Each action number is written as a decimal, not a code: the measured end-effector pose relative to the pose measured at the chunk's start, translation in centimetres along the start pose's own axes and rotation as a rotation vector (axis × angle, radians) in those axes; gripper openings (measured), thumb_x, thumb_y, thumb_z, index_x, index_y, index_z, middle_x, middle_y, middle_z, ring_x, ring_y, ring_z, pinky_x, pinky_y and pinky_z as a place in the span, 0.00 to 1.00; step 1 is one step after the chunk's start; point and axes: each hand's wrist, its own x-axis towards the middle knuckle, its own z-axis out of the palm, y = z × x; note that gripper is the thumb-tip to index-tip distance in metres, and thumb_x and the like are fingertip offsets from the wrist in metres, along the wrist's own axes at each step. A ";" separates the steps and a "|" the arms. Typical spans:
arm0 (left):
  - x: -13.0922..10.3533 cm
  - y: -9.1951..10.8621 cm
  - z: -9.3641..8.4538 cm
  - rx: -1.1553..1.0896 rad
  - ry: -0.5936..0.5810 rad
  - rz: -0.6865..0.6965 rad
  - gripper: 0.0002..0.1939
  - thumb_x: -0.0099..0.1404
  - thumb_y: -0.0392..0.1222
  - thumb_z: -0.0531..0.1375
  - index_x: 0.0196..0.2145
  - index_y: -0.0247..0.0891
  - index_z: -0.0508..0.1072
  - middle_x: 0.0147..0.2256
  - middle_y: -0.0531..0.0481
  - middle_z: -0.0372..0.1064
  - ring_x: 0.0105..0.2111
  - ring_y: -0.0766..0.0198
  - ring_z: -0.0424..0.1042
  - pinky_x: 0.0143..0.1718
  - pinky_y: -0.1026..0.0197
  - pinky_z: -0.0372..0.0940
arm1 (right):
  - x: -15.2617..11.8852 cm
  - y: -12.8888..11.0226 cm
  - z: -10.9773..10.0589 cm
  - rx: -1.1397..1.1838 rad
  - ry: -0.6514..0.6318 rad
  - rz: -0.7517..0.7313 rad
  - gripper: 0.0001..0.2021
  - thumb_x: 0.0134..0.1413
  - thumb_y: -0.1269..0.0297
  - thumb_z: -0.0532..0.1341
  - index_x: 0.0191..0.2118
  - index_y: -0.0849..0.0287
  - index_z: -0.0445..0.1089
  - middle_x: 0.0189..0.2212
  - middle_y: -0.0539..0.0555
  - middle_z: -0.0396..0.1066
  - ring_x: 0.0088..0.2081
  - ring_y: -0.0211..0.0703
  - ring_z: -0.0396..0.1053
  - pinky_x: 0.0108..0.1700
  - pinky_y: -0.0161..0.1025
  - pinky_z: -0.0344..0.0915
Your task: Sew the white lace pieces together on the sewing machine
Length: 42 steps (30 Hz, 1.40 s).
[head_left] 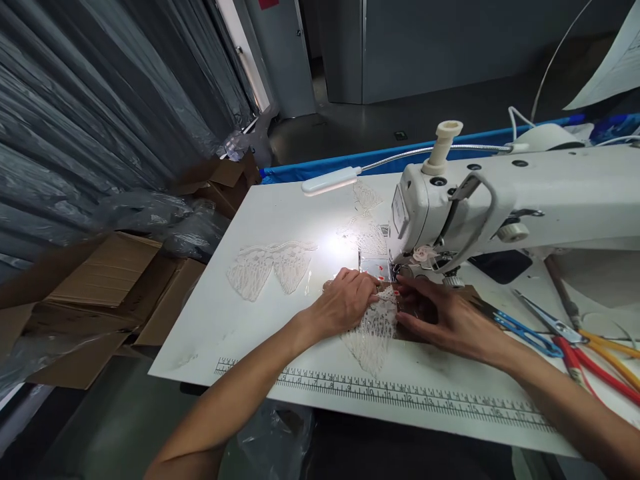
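Observation:
A white lace piece (374,337) lies on the sewing table below the needle area of a white sewing machine (415,207). My left hand (347,300) is closed on the lace's upper left part, its fingers curled and pressed down together. At the lace's right edge is my right hand (445,317), thumb and forefinger spread apart, with the fingertips close to the presser foot. A brown flat piece (414,308) shows under the right hand. The hands and the machine head hide the exact stitching spot.
Another lace piece (273,267) lies to the left, and more lace (367,233) behind the needle. A lamp (330,181) hangs over the table. Blue thread snips (527,332) and scissors (555,319) lie right. Open cardboard boxes (115,273) stand left; a printed ruler (385,393) runs along the front edge.

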 end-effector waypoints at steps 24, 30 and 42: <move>0.2 0.4 0.1 -0.770 0.037 -0.480 0.24 0.63 0.44 0.64 0.54 0.40 0.63 0.40 0.48 0.77 0.40 0.59 0.76 0.42 0.52 0.69 | 1.0 -0.1 2.7 0.302 0.180 0.204 0.27 0.55 0.47 0.63 0.56 0.57 0.67 0.36 0.56 0.75 0.37 0.49 0.73 0.39 0.47 0.71; 0.3 0.6 -0.1 -0.812 0.050 -0.462 0.26 0.63 0.43 0.65 0.56 0.43 0.62 0.43 0.47 0.76 0.44 0.57 0.76 0.46 0.50 0.68 | 1.1 0.5 3.4 0.352 0.218 0.186 0.25 0.55 0.49 0.62 0.55 0.57 0.67 0.37 0.57 0.74 0.39 0.49 0.72 0.42 0.48 0.71; 0.4 1.1 -0.2 -0.801 0.068 -0.516 0.25 0.63 0.42 0.63 0.57 0.41 0.62 0.40 0.47 0.77 0.40 0.58 0.76 0.44 0.49 0.69 | 1.2 -0.3 2.9 0.399 0.175 0.214 0.29 0.52 0.47 0.66 0.56 0.57 0.66 0.36 0.55 0.73 0.37 0.47 0.72 0.37 0.44 0.71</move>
